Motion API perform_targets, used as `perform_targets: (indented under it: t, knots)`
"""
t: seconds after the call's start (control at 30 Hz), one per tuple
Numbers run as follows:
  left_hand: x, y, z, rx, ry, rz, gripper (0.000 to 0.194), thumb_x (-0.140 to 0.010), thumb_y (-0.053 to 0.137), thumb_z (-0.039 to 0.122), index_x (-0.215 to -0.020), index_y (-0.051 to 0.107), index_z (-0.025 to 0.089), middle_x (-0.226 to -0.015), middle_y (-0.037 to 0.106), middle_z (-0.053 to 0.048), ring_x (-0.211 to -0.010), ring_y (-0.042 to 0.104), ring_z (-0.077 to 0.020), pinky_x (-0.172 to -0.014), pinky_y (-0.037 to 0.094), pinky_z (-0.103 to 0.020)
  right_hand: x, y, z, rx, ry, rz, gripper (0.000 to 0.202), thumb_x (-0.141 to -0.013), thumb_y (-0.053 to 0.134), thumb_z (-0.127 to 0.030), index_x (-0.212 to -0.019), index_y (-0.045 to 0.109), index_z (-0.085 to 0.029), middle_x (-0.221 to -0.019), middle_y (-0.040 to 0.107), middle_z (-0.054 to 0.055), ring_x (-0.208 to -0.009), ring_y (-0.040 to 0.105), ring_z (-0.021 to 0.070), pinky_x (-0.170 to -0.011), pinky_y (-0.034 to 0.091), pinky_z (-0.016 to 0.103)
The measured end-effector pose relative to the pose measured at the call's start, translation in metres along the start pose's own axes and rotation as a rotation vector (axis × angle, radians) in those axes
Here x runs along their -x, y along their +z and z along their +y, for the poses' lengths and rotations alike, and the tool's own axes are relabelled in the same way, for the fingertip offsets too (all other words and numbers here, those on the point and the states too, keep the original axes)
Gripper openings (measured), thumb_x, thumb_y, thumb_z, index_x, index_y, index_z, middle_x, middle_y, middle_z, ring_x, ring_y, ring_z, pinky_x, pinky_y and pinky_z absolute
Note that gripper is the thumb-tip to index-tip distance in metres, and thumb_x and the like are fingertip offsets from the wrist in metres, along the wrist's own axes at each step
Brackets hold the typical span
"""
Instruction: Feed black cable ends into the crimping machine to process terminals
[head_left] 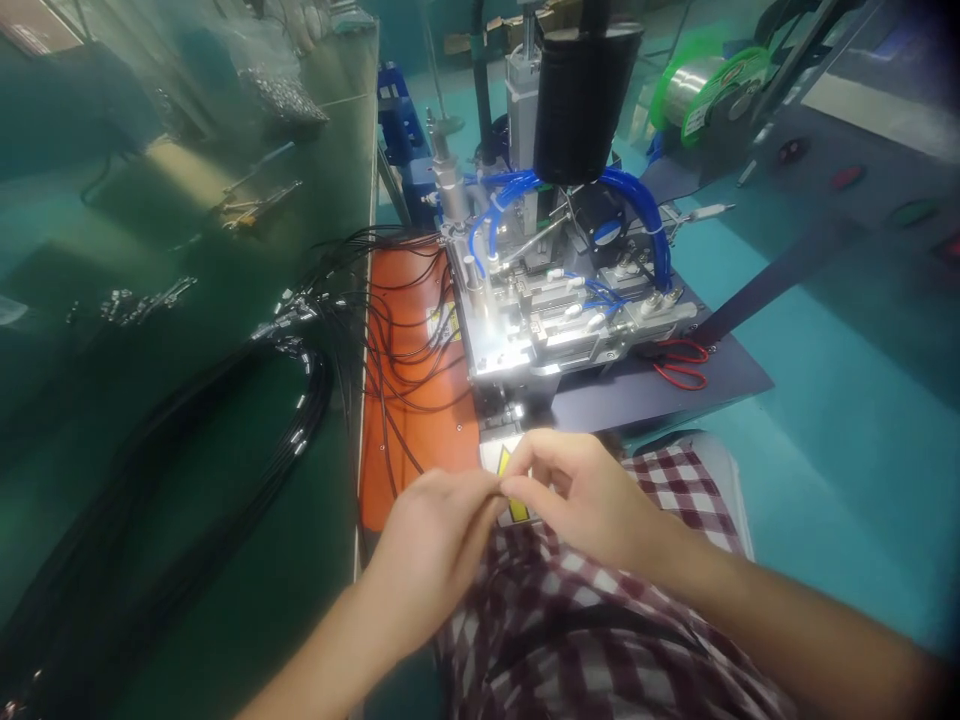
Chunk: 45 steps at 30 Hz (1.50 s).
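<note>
My left hand (442,530) and my right hand (574,490) meet fingertip to fingertip above my checked clothing. Both are closed in a pinch, and whatever lies between the fingers is too small or too hidden to name. Just beyond them stands a metal bench machine (517,330) with blue air hoses (645,215). Thin black cables (397,350) run across an orange panel (420,440) left of the machine. A white label with a yellow mark (519,508) shows partly behind my fingers.
A dark green table (247,590) on the left bears a bundle of black cables (172,400) with shiny metal ends. A black cylinder (585,105) hangs over the machine. Behind it on the right is a green spool of wire (694,95). A red cord (682,365) lies at the machine's base.
</note>
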<state>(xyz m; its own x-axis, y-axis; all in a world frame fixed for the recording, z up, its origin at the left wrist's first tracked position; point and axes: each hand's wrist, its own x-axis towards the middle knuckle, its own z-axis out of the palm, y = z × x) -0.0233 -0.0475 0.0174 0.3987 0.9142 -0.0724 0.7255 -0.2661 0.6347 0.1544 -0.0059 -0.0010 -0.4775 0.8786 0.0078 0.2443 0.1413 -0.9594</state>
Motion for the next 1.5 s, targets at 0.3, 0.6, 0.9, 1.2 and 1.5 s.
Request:
perform_targets:
  t: [0.3, 0.6, 0.9, 1.2, 1.5]
  knots:
    - [0.009, 0.007, -0.006, 0.438, -0.247, 0.044, 0.029, -0.096, 0.043, 0.038, -0.079, 0.056, 0.019, -0.065, 0.054, 0.003, -0.055, 0.044, -0.0095, -0.050, 0.034, -0.021, 0.001, 0.000, 0.003, -0.231, 0.224, 0.123, 0.019, -0.090, 0.051, -0.024, -0.074, 0.059, -0.018, -0.055, 0.051, -0.006, -0.045, 0.043, 0.0071, -0.044, 0.036, 0.019]
    - [0.008, 0.008, -0.006, 0.417, -0.224, 0.094, 0.028, -0.095, 0.046, 0.036, -0.075, 0.056, 0.019, -0.065, 0.054, 0.002, -0.063, 0.051, -0.0108, -0.056, 0.037, -0.021, 0.007, 0.017, 0.003, -0.285, 0.188, 0.128, 0.009, -0.082, 0.060, -0.019, -0.074, 0.063, -0.017, -0.057, 0.053, -0.005, -0.048, 0.044, 0.0074, -0.045, 0.035, 0.019]
    - [0.012, 0.015, -0.007, 0.642, -0.255, 0.201, 0.018, -0.095, 0.048, 0.031, -0.109, 0.054, 0.022, -0.067, 0.058, 0.003, -0.058, 0.051, -0.0106, -0.054, 0.041, -0.021, 0.012, 0.033, 0.003, 0.006, -0.087, 0.249, 0.016, -0.086, 0.052, -0.013, -0.070, 0.055, -0.019, -0.067, 0.058, -0.001, -0.058, 0.051, 0.0113, -0.058, 0.041, 0.025]
    - [-0.002, 0.014, 0.007, 0.768, -0.382, 0.356, 0.011, -0.081, 0.067, 0.028, -0.079, 0.068, 0.017, -0.072, 0.066, 0.000, -0.065, 0.058, -0.0110, -0.059, 0.046, -0.019, 0.015, 0.028, 0.010, -0.033, 0.003, 0.216, 0.014, -0.088, 0.053, -0.015, -0.074, 0.056, -0.019, -0.065, 0.057, -0.003, -0.056, 0.051, 0.0105, -0.052, 0.041, 0.022]
    - [-0.007, 0.013, 0.008, 0.793, -0.451, 0.348, 0.013, -0.079, 0.068, 0.029, -0.078, 0.067, 0.016, -0.069, 0.066, -0.001, -0.071, 0.063, -0.0148, -0.063, 0.049, -0.022, 0.019, 0.014, 0.013, 0.114, -0.167, 0.312, 0.018, -0.086, 0.056, -0.011, -0.096, 0.066, -0.021, -0.083, 0.066, 0.001, -0.062, 0.056, 0.0118, -0.058, 0.048, 0.023]
